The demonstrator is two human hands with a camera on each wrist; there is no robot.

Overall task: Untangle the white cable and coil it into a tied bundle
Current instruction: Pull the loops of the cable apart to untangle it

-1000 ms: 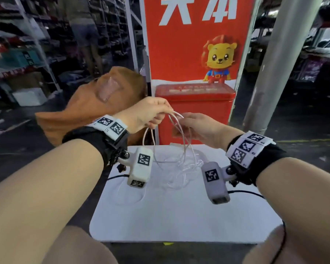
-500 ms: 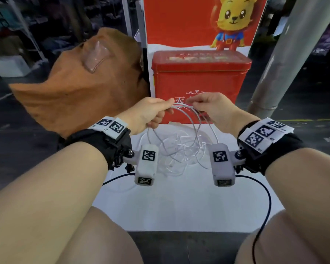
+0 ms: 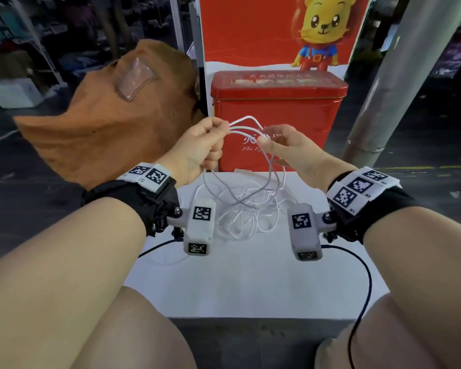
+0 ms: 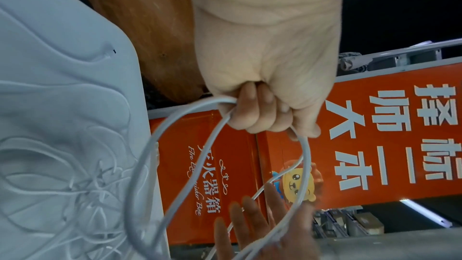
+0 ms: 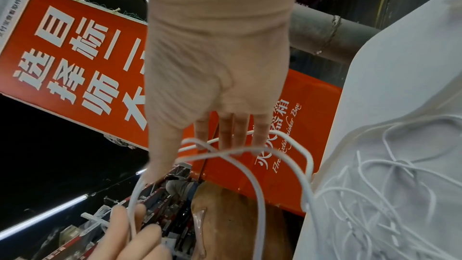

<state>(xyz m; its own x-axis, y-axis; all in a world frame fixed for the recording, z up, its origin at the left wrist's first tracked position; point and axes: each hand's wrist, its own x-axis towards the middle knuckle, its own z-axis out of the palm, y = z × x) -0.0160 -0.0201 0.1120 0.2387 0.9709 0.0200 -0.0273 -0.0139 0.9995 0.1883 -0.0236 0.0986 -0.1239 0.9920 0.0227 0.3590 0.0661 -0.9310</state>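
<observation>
Gripping several raised strands of the thin white flexible cable [image 3: 244, 123] in the curled left hand [image 3: 197, 150], pinching the same strands between thumb and fingertips of the right hand [image 3: 285, 147]. Hanging down in loose loops from both hands, trailing into a tangled heap on the flat white surface [image 3: 250, 275] before the red metal box [image 3: 277, 113]. Judging the cable light, limp, smooth, likely slipping through slack fingers and snagging where strands cross. Best taking hold near a free end, feeding length through a light pinch, not tugging at knots.
</observation>
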